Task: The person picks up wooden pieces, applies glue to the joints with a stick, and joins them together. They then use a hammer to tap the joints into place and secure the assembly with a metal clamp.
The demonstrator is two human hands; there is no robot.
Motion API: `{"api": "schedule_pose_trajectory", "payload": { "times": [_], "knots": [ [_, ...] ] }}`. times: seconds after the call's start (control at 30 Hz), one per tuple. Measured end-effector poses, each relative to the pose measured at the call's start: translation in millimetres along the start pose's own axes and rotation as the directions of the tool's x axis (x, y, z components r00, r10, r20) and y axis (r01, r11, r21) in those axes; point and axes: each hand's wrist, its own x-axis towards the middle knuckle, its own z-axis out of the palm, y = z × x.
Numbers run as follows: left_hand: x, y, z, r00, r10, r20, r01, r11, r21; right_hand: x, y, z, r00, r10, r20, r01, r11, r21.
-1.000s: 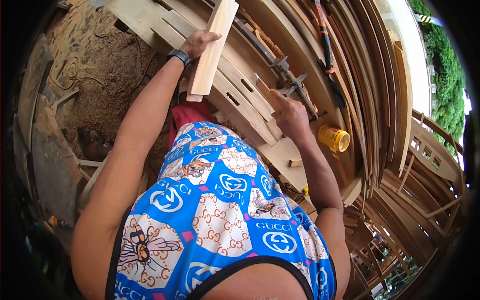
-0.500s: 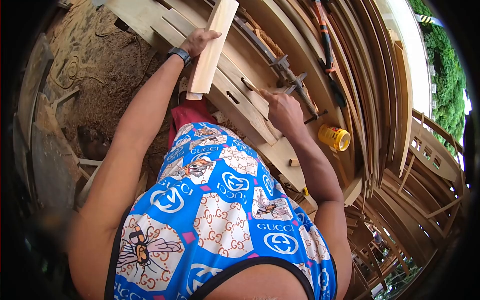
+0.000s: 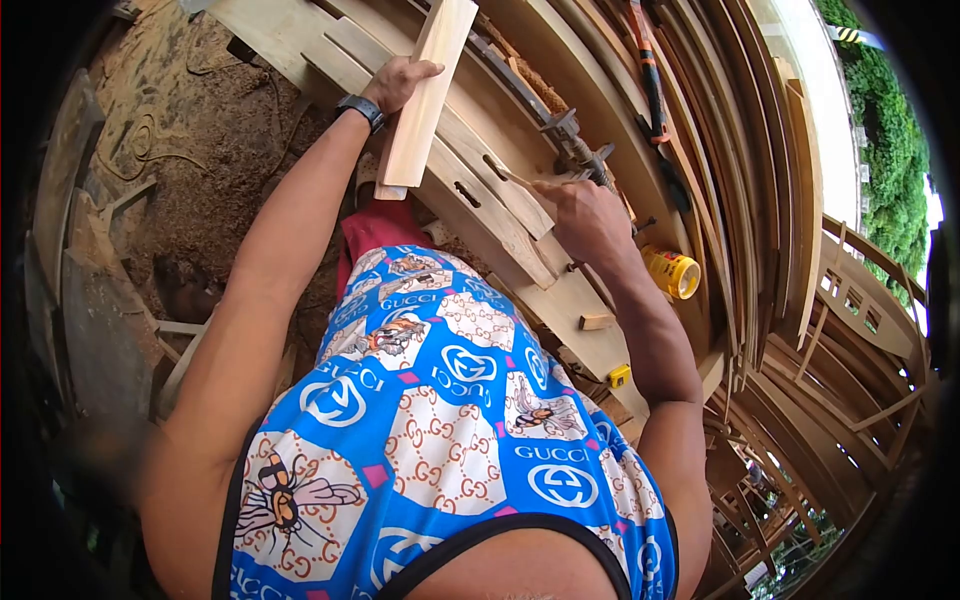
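My left hand [image 3: 400, 82] grips a pale wooden board [image 3: 428, 115] by its edge, thumb on top, holding it slanted over the bench. In my right hand [image 3: 590, 215] is a thin wooden stick [image 3: 520, 184], pinched between the fingers. The stick's tip is close to a slot [image 3: 494, 166] cut in a wooden piece [image 3: 515, 205] lying below. Beside that piece lies another slotted timber [image 3: 490, 232] with a dark, uneven opening. Just past my right hand, a metal bar clamp [image 3: 572, 140] lies along the planks. An open yellow jar [image 3: 670, 272] rests beside my right forearm.
A small wood block [image 3: 597, 322] and a yellow tape measure [image 3: 620, 376] lie on the boards nearer me. An orange-and-black handled tool [image 3: 652, 90] rests by the long stacked planks [image 3: 745, 180] on the right. Sawdust [image 3: 230, 130] covers the ground at left.
My right hand has drawn back to the right with the stick, away from the slot. The tape measure and wood block show more fully. My left hand and the board have stayed put.
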Motion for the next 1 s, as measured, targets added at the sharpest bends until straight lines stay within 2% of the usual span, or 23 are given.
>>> {"api": "schedule_pose_trajectory", "payload": {
  "times": [0.07, 0.13, 0.17, 0.23, 0.27, 0.33, 0.47, 0.53, 0.57, 0.63, 0.67, 0.73, 0.83, 0.87, 0.93, 1.0],
  "knots": [
    [0.0, -1.0, -0.6, 0.999, -0.040, 0.021, 0.040, 0.999, -0.009, 0.1, -0.4, -4.3, 0.996, 0.076, 0.047, -0.077, 0.997, 0.022],
    [-0.6, -2.4, -0.7, 0.997, 0.079, 0.004, -0.079, 0.992, 0.102, 2.6, -1.7, 0.1, 0.997, 0.071, 0.042, -0.072, 0.997, 0.027],
    [-0.8, -3.1, 0.0, 0.997, 0.081, 0.004, -0.081, 0.991, 0.102, 4.9, -2.6, 4.2, 0.997, 0.066, 0.038, -0.067, 0.997, 0.033],
    [-2.3, -3.2, 2.7, 0.965, 0.263, -0.023, -0.249, 0.936, 0.249, 11.5, -2.1, 17.0, 0.998, 0.061, 0.023, -0.061, 0.998, -0.002],
    [-1.3, -2.9, 2.0, 0.964, 0.263, -0.023, -0.249, 0.936, 0.249, 14.0, -3.0, 21.8, 0.998, 0.055, 0.010, -0.054, 0.998, -0.036],
    [-1.1, 6.0, 1.6, 0.997, -0.072, 0.027, 0.072, 0.997, 0.008, 15.3, -11.3, 19.3, 0.999, 0.050, -0.007, -0.050, 0.998, -0.033],
    [-0.6, 4.9, 2.9, 0.997, -0.069, 0.019, 0.068, 0.997, 0.037, 15.2, -25.5, 27.8, 0.998, 0.052, -0.028, -0.054, 0.997, -0.062],
    [0.8, 0.3, 3.3, 0.999, 0.051, 0.013, -0.052, 0.994, 0.100, 12.9, -35.3, 35.5, 0.996, 0.083, -0.019, -0.084, 0.993, -0.087],
    [1.8, -2.1, 5.3, 0.999, 0.049, 0.015, -0.050, 0.994, 0.096, 10.8, -39.7, 39.4, 0.995, 0.092, -0.029, -0.094, 0.989, -0.112],
    [1.6, -3.5, 7.1, 0.965, 0.258, -0.042, -0.239, 0.935, 0.263, 8.8, -48.2, 42.2, 0.994, 0.111, -0.024, -0.114, 0.983, -0.141],
    [1.9, -3.7, 7.6, 0.965, 0.257, -0.043, -0.237, 0.935, 0.262, 7.6, -50.0, 42.1, 0.994, 0.111, -0.023, -0.113, 0.983, -0.142],
    [2.1, 0.3, 10.1, 0.997, 0.069, -0.044, -0.067, 0.997, 0.047, 4.6, -52.4, 41.3, 0.992, 0.127, -0.018, -0.128, 0.984, -0.127],
    [2.6, 3.1, 11.3, 1.000, -0.006, -0.019, 0.006, 1.000, -0.014, -5.5, -47.1, 18.3, 0.993, 0.117, 0.032, -0.113, 0.988, -0.109],
    [2.5, 2.8, 10.5, 1.000, -0.004, -0.020, 0.004, 1.000, -0.014, -10.5, -43.1, 7.1, 0.993, 0.117, 0.031, -0.113, 0.988, -0.110],
    [2.8, -0.7, 11.3, 0.998, 0.065, 0.010, -0.065, 0.991, 0.113, -21.3, -32.2, -14.6, 0.990, 0.136, 0.046, -0.134, 0.990, -0.044],
    [2.6, -3.5, 12.9, 0.997, 0.078, -0.003, -0.077, 0.989, 0.127, -25.0, -25.7, -20.5, 0.985, 0.169, 0.031, -0.167, 0.985, -0.052]
  ]
}}
